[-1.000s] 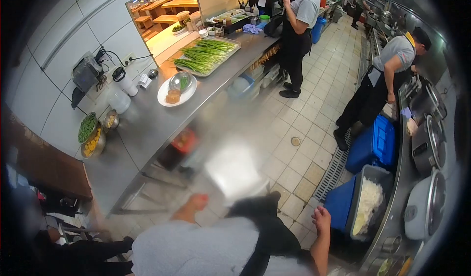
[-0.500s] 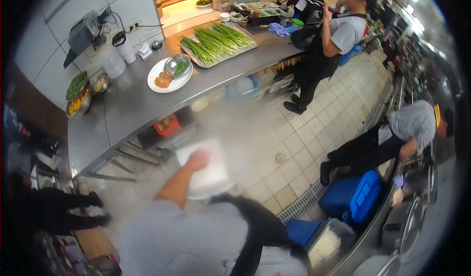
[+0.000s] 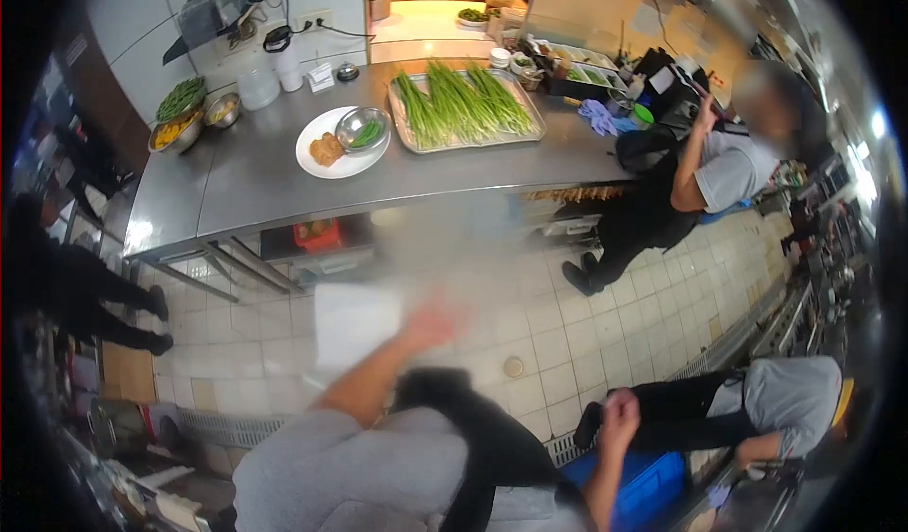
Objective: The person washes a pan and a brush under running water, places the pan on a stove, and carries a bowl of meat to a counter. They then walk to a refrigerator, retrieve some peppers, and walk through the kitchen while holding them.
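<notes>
My left hand (image 3: pixel 438 320) hangs in front of me over the floor, its fingers smeared by haze. Just left of it is a white, flat, square-cornered thing (image 3: pixel 357 319), partly veiled by the same haze. I cannot make out whether the hand touches it. My right hand (image 3: pixel 619 412) is raised at my lower right, fingers curled in, with nothing visible in it. Behind it shows a blue bin (image 3: pixel 651 489).
On the steel counter (image 3: pixel 255 187) are a tray of green stalks (image 3: pixel 463 106), a white plate (image 3: pixel 326 165) with brown food and a metal bowl (image 3: pixel 363 127). One person (image 3: pixel 653 191) stands at the right; another bends (image 3: pixel 790 400) nearby. Dark-clothed legs (image 3: pixel 104 296) show at left.
My view has turned, and the counter sits further right and higher. My left hand has moved from over the white thing to its right. My right hand has come into view.
</notes>
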`<state>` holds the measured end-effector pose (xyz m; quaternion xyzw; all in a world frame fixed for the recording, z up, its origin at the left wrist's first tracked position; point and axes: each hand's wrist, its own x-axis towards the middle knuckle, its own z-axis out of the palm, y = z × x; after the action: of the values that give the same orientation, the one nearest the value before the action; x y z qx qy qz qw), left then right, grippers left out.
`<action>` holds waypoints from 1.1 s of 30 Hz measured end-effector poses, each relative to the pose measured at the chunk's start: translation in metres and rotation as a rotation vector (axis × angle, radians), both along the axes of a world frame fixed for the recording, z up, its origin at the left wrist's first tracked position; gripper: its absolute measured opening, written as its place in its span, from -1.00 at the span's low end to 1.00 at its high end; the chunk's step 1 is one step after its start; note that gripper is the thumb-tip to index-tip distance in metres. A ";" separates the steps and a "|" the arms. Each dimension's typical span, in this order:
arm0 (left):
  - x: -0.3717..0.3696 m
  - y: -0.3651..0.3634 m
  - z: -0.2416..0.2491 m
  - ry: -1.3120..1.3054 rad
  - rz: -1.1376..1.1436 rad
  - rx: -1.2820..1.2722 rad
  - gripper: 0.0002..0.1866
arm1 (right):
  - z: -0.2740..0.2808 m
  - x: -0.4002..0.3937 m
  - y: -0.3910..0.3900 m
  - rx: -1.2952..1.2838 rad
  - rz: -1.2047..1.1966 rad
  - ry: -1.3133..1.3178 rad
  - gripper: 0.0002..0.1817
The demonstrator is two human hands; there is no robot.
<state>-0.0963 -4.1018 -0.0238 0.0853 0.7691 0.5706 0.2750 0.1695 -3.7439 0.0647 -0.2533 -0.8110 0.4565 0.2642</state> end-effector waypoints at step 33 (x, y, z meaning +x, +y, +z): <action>-0.120 -0.112 -0.108 -0.230 0.678 -0.046 -0.63 | 0.484 -0.533 -0.217 1.366 1.291 0.858 -0.64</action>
<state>-0.2161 -4.2138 -0.1316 -0.2458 0.7305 0.6177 0.1565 -0.3636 -3.9610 0.5490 0.6183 -0.7163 0.0053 0.3234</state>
